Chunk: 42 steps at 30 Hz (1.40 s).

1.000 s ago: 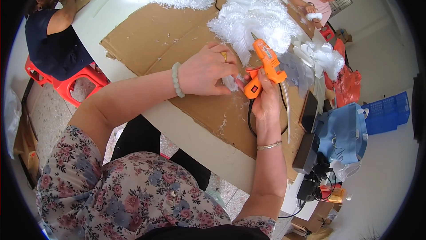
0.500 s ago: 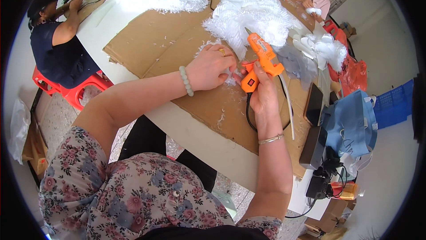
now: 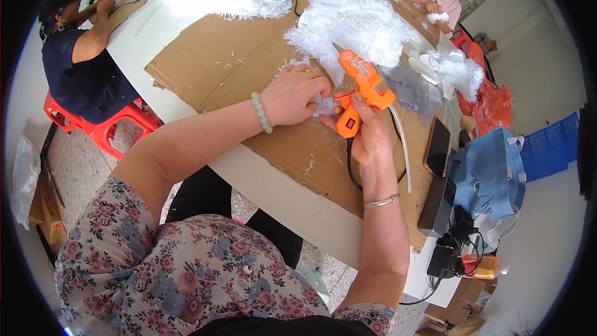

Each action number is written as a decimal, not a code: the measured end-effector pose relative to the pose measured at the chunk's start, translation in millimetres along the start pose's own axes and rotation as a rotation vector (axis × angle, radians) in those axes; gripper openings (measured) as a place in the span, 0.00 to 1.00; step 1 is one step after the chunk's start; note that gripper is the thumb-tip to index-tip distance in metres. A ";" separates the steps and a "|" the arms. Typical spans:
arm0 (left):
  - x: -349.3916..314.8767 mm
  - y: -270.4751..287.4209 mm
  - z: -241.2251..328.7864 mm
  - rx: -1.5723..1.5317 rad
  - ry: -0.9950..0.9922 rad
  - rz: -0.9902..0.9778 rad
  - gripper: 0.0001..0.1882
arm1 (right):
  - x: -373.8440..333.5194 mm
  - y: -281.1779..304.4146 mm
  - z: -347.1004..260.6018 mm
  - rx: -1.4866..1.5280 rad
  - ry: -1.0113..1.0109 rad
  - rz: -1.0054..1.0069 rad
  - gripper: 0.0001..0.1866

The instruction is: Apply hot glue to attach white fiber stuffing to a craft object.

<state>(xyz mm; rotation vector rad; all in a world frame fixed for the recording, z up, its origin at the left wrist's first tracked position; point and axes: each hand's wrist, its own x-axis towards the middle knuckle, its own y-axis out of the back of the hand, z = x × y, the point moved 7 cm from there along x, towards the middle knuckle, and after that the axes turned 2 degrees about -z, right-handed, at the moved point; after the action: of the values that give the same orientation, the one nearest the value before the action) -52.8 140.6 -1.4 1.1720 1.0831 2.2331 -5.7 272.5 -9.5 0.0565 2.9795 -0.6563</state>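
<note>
One orange glue gun (image 3: 368, 84) sits in right hand (image 3: 374, 142), fingers wrapped — nozzle (image 3: 337, 47) forward, presumably against burns — left hand (image 3: 295, 95) fingers curled at white fringe (image 3: 324, 107), grip unclear.

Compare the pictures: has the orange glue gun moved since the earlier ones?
Yes. Judged against the white fluffy pile behind it, the orange glue gun has shifted slightly left.

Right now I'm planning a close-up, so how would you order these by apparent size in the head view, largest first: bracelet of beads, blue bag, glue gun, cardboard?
1. Cardboard, by far the largest
2. Blue bag
3. Glue gun
4. Bracelet of beads

This is apparent size only.
</note>
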 end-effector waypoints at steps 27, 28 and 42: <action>1.2 47.9 -19.0 -0.349 -0.018 0.265 0.06 | 8.4 10.7 7.6 0.062 0.069 0.099 0.10; -2.2 56.0 -16.5 -0.344 -0.086 0.335 0.04 | 8.7 10.8 8.5 0.064 0.071 0.091 0.11; -14.4 12.9 24.3 0.053 -0.305 -0.081 0.06 | 5.5 13.9 -6.9 0.061 0.140 0.082 0.13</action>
<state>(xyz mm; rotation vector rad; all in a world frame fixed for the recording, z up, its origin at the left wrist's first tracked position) -24.5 134.5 9.8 1.4088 1.0478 1.8971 -11.0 288.0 -9.6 0.2365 3.0693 -0.7633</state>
